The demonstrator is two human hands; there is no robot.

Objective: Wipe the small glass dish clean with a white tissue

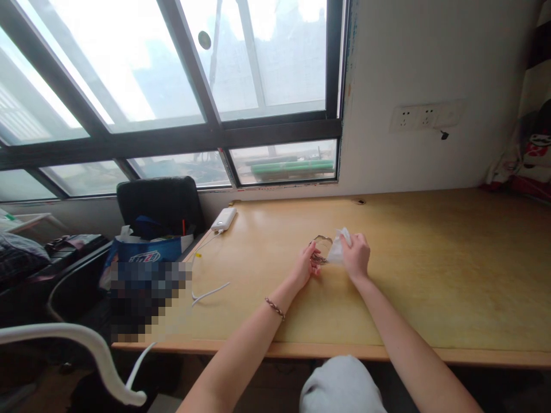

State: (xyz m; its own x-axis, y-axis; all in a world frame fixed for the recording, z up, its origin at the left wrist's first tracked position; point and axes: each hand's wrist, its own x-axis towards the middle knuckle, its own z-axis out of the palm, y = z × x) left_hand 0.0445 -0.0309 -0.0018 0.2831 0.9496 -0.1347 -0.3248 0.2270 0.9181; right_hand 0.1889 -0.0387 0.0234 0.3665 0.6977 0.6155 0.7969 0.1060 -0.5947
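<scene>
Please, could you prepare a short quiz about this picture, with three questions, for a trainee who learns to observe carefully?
1. Which grip holds the thin white sheet?
A) left only
B) right only
C) neither

2. True or false: the left grip holds a thin metallic loop.

3. Fill in: a rectangular white ____ lies near the far left corner of the tabletop.

Key:
1. B, the right grip
2. True
3. power bank

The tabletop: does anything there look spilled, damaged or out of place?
No spill or damage stands out. Only the white cable looks untidy, lying loose and bent on the left side of the tabletop, part of which is pixelated.
</scene>
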